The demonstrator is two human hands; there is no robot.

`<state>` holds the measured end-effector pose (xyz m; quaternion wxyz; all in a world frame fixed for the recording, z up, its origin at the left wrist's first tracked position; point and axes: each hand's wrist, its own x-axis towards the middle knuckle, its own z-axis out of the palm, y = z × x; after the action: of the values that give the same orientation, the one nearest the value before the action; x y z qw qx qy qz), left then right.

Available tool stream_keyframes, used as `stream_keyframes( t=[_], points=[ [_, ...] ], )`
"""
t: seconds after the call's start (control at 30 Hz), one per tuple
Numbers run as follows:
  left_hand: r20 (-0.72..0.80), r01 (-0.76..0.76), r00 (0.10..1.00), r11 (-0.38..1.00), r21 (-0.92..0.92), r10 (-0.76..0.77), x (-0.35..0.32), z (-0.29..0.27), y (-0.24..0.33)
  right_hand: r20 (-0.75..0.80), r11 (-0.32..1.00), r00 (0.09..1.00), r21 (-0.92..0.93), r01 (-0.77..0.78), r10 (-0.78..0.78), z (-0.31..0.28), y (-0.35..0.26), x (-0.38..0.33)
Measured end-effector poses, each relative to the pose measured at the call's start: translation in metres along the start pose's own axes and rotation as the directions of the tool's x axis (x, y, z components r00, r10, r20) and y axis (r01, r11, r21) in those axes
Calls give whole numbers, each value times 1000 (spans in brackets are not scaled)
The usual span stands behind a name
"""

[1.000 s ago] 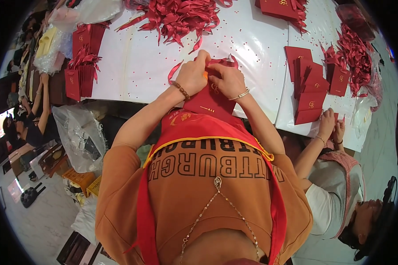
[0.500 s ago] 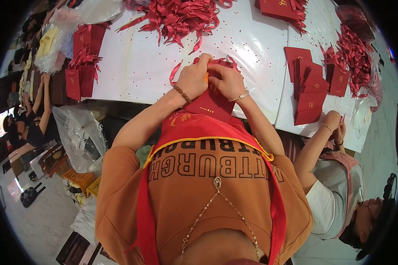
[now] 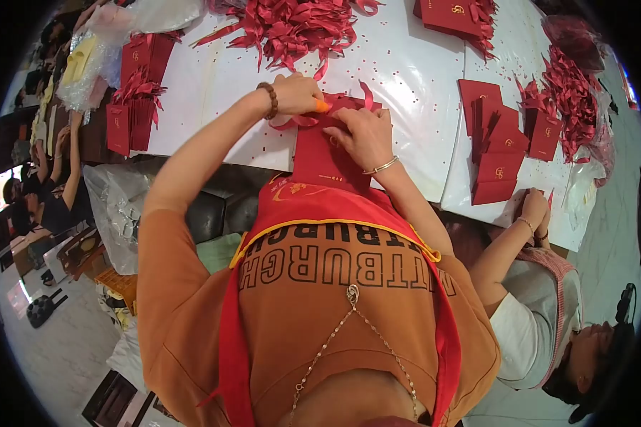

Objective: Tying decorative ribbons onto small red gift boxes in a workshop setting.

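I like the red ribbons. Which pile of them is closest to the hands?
The big ribbon heap at the top middle of the white table, just beyond the left hand. The other ribbon pile lies far right.

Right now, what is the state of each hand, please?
Left hand: closed, pinching the red ribbon.
Right hand: pressing flat on the red envelope, holding it down.
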<state>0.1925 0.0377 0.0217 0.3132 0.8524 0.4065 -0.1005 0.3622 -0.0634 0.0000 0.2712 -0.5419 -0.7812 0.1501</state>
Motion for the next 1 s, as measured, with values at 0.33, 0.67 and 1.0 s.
stream_keyframes(
  t=[0.33,0.67,1.0],
  points=[
    [416,5,896,934,-357,154,24,-5,-12,-75,991,988,-21,134,-135,8,0,0],
    [-194,200,908,791,-578,-372,41,19,-71,182,985,968,-17,-173,173,8,13,2],
    [-421,-8,904,982,-188,-74,-59,107,-86,243,968,939,0,-252,245,19,28,3]
  ],
)
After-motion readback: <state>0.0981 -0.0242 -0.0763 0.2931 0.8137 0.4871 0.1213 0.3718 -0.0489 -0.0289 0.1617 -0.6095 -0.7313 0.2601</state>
